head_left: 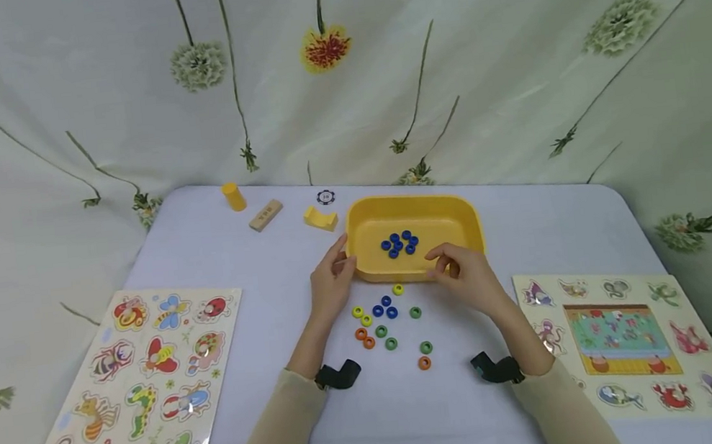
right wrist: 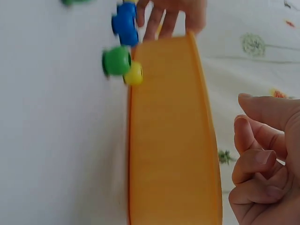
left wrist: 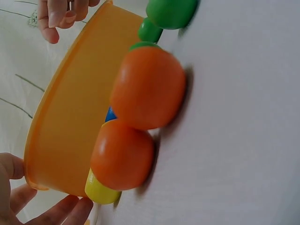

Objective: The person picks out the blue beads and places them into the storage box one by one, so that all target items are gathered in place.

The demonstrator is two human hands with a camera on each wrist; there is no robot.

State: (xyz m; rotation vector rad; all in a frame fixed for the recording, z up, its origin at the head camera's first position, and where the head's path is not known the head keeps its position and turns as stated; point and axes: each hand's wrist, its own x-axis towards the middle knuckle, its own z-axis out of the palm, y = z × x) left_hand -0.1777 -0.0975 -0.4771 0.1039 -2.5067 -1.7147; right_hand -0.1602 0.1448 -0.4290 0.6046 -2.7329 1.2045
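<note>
A yellow tray [head_left: 419, 276] stands at the back of the table with several blue beads [head_left: 397, 245] inside. My left hand [head_left: 331, 282] touches the tray's near left corner, its straight, spread fingers [left wrist: 58, 211] lying against the outer wall and its thumb near the rim. Over the near right part of the tray hovers my right hand [head_left: 464, 277]. Its thumb [right wrist: 267, 110] stands apart from loosely bent fingers, and nothing shows between them. In front of the tray lie loose beads: blue [head_left: 392, 313], yellow [head_left: 366, 320], green [head_left: 391, 343] and orange [head_left: 369, 342].
An insect picture board [head_left: 157, 373] lies at the left, a sea-animal board [head_left: 623, 346] at the right. Behind and left of the tray are a yellow cylinder [head_left: 233, 196], a wooden block [head_left: 265, 215], a yellow curved block [head_left: 320, 218] and a round chip [head_left: 325, 197]. A flowered cloth [head_left: 344, 107] hangs behind.
</note>
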